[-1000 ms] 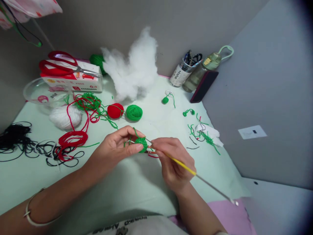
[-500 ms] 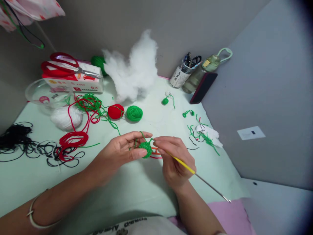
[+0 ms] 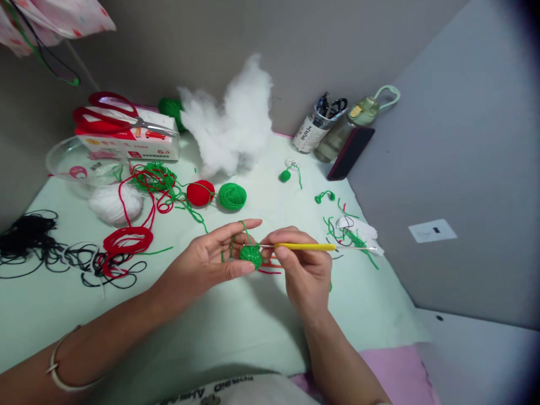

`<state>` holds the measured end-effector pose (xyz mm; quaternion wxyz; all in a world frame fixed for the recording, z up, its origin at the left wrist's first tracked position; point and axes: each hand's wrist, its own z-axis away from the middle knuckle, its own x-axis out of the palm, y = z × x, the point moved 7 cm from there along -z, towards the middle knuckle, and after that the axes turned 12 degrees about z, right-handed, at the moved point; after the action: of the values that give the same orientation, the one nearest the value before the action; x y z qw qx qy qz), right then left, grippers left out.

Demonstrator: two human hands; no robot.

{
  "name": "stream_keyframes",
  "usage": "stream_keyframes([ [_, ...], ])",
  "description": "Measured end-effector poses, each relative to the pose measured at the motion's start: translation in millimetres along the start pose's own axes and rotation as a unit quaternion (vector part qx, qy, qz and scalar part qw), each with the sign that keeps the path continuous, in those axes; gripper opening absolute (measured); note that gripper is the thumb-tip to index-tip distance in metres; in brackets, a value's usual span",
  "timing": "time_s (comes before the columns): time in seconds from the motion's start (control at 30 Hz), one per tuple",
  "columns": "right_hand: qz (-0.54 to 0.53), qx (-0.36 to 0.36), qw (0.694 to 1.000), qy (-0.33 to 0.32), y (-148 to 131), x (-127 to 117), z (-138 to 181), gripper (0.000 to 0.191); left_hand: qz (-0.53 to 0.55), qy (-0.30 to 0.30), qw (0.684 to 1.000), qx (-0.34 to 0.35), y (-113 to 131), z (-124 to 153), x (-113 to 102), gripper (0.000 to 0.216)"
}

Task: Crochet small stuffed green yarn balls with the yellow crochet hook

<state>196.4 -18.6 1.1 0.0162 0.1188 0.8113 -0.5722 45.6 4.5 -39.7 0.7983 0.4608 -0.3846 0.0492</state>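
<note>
My left hand (image 3: 217,253) pinches a small round green crochet piece (image 3: 250,257) between thumb and fingers, with green yarn running over the raised index finger. In my right hand (image 3: 306,267) is a crochet hook (image 3: 306,246) with a yellow grip, lying nearly level. Its metal tip reaches left to the top edge of the crochet piece, where yarn meets it. Behind the hands sit a green yarn ball (image 3: 232,196) and a red yarn ball (image 3: 201,193). Partly hidden behind the fingers, orange and red strands lie on the table.
White stuffing (image 3: 232,124) stands at the back. Red-handled scissors (image 3: 113,117) rest on a tissue box (image 3: 130,144). Tangled black yarn (image 3: 29,236) and a white yarn ball (image 3: 115,202) are left. A pen cup (image 3: 310,134), bottle (image 3: 363,112) and phone (image 3: 351,153) stand back right; yarn scraps (image 3: 358,239) lie right.
The crochet hook has swung from slanting down to the right to nearly level, its tip now across the top of the crochet piece. My right hand has turned with it; my left hand barely moved.
</note>
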Motion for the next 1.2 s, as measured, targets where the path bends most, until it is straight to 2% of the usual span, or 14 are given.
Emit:
stream_keyframes([
  [0.17, 0.045, -0.054, 0.996, -0.061, -10, 5, 2, 0.019, -0.067, 0.013, 0.996, 0.059, 12, 0, -2, 0.079],
  [0.3, 0.102, -0.101, 0.984, -0.108, -20, 11, 7, 0.029, -0.165, 0.054, 0.979, 0.108, 23, 5, -2, 0.080],
  [0.5, 0.133, -0.158, 0.974, -0.095, -25, 14, 11, 0.034, -0.245, 0.076, 0.959, 0.125, 26, 10, 0, 0.078],
  [0.63, 0.088, -0.112, 0.989, -0.040, -19, 11, 11, 0.033, -0.236, 0.070, 0.960, 0.132, 24, 9, 0, 0.076],
  [0.8, 0.022, -0.046, 0.999, 0.007, -7, 9, 10, 0.021, -0.202, 0.078, 0.969, 0.123, 20, 7, -2, 0.079],
  [0.97, -0.054, 0.000, 0.998, -0.012, 2, 13, 7, 0.017, -0.154, 0.071, 0.983, 0.071, 16, 3, -1, 0.084],
  [1.07, -0.055, 0.010, 0.998, -0.022, 2, 12, 5, 0.015, -0.121, 0.048, 0.990, 0.053, 16, 2, 0, 0.088],
  [1.2, -0.038, 0.021, 0.999, -0.015, 3, 8, 4, 0.012, -0.082, -0.009, 0.996, 0.045, 19, 3, 2, 0.074],
])
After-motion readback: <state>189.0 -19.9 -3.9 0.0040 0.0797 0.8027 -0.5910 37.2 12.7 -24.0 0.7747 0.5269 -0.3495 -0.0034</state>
